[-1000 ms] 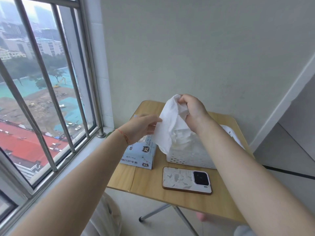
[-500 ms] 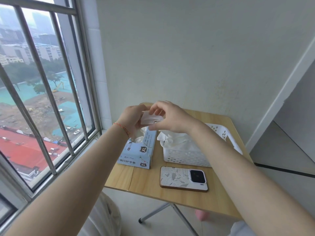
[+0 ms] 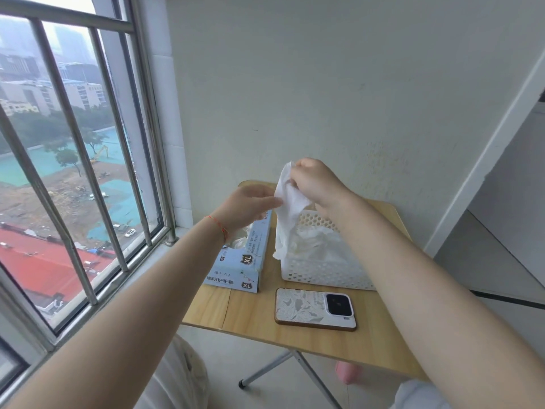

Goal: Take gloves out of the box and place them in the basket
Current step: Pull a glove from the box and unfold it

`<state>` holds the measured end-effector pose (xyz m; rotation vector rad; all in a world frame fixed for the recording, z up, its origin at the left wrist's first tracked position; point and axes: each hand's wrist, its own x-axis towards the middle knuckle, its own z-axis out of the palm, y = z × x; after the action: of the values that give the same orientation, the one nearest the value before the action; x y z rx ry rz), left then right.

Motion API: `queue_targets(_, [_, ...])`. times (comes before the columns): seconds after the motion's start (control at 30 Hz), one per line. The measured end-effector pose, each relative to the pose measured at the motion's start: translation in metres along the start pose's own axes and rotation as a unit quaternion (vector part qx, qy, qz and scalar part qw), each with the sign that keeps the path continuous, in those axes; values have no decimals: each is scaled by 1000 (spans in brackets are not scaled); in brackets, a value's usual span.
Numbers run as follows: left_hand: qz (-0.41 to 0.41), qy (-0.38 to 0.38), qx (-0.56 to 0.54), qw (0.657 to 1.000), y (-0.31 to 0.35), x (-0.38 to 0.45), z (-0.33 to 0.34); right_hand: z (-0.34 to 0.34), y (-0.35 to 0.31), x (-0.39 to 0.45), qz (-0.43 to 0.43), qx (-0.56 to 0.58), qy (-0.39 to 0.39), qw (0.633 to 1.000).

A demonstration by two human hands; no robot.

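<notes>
My right hand (image 3: 317,184) pinches a white glove (image 3: 287,214) above the basket (image 3: 324,273); my left hand (image 3: 250,206) grips its side edge, over the box (image 3: 244,261) on the worktop (image 3: 295,329).

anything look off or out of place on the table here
Mostly tidy. One oddity: a phone lies face down at the table's near edge, unrelated to the task. The glove held by both hands hangs partly outside the basket's left rim. The box looks undamaged.
</notes>
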<state>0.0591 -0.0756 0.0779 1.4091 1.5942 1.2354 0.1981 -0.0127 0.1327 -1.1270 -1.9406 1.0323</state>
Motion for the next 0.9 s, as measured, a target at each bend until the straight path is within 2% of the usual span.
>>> queue_targets(0.1, [-3,15,-128,992,6,4,7,-8,-9,-2,23,48,18,998])
queue_targets(0.17, [-35,30,-251,967,11,6,8,-15,-13,-2,26,74,30,996])
queue_targets(0.23, [-52,7,-303,952,14,9,8,-17,-12,0,20,87,33,995])
queue_targets(0.33, [-49,-35,-213,975,10,8,8,-14,-6,7,16,81,39,996])
queue_targets(0.4, [-45,-36,-140,988,3,6,10,-14,2,11,29,69,49,996])
queue_targets(0.47, [-81,-18,-106,991,-6,5,11,-14,14,15,57,48,58,996])
queue_targets(0.6, [-173,-1,-71,982,-35,7,6,-19,43,20,113,-5,60,992])
queue_targets(0.7, [-213,13,-124,969,-47,11,7,-22,66,25,143,-25,56,988])
queue_targets(0.8, [-187,51,-85,977,-50,23,11,-24,84,31,180,-12,41,983])
queue_targets(0.9, [-117,76,-2,990,-47,45,17,-31,100,36,204,-7,28,979])
